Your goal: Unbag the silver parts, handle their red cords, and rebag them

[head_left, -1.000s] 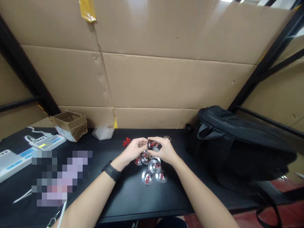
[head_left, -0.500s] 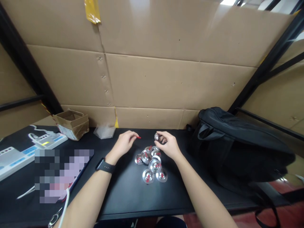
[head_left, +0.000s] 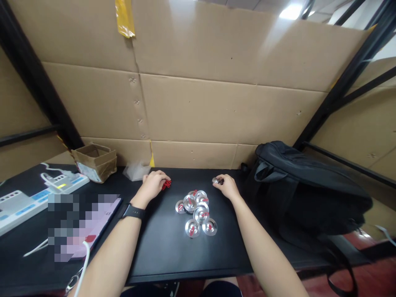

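Small silver finger cymbals [head_left: 201,215] with red cord loops through their centres lie in an overlapping cluster on the black table. Left of this cluster, my left hand [head_left: 154,184], a dark watch at its wrist, curls its fingers onto a small bunch of red cords [head_left: 166,184]; its fingertips are partly hidden. On the right, my right hand [head_left: 229,188] is closed on a finger cymbal [head_left: 216,180] close to the tabletop. Part of this cymbal is covered by my fingers, and whether more sit beneath it I cannot tell.
A black bag [head_left: 312,189] takes up the right side. An open cardboard box [head_left: 96,163] and a clear plastic bag [head_left: 136,171] stand at the back left. Nearer are a white power strip [head_left: 40,200] and a partly blurred flat purple item [head_left: 99,220]. Cardboard walls the back.
My left hand has moved left and down from holding up a red cord end to the cord bunch. My right hand has shifted right with the cymbal and lowered. The cluster lies unchanged.
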The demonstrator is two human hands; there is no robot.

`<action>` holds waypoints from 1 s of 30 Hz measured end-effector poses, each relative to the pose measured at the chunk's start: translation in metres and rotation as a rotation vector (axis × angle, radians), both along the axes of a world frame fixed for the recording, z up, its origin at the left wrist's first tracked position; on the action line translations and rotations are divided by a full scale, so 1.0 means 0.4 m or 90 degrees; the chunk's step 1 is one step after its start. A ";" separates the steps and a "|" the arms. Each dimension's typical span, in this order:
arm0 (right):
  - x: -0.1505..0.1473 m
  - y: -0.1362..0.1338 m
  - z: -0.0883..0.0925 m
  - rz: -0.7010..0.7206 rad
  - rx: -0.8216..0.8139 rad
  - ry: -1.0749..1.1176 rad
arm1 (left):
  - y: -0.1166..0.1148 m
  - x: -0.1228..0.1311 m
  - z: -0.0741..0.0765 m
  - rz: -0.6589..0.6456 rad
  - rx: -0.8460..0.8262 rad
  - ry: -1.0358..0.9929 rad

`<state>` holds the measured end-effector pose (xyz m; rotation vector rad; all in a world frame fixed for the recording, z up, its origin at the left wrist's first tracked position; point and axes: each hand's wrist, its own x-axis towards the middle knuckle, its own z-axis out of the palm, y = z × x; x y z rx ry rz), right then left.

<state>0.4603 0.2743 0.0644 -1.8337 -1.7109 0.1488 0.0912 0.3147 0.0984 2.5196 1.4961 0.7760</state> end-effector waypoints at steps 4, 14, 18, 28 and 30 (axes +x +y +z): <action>-0.010 -0.009 0.010 -0.002 -0.024 -0.035 | -0.051 0.053 0.041 -0.266 -0.060 -0.066; -0.086 -0.065 0.086 0.146 0.098 0.007 | -0.120 0.154 0.042 -0.389 -0.109 -0.032; -0.171 -0.115 0.129 0.415 0.010 0.140 | -0.120 0.144 0.065 -0.362 -0.099 -0.079; -0.262 -0.150 0.125 0.395 0.056 0.236 | -0.131 0.149 0.077 -0.304 -0.051 -0.185; -0.257 -0.149 0.122 0.379 0.040 0.267 | -0.134 0.151 0.080 -0.307 -0.044 -0.177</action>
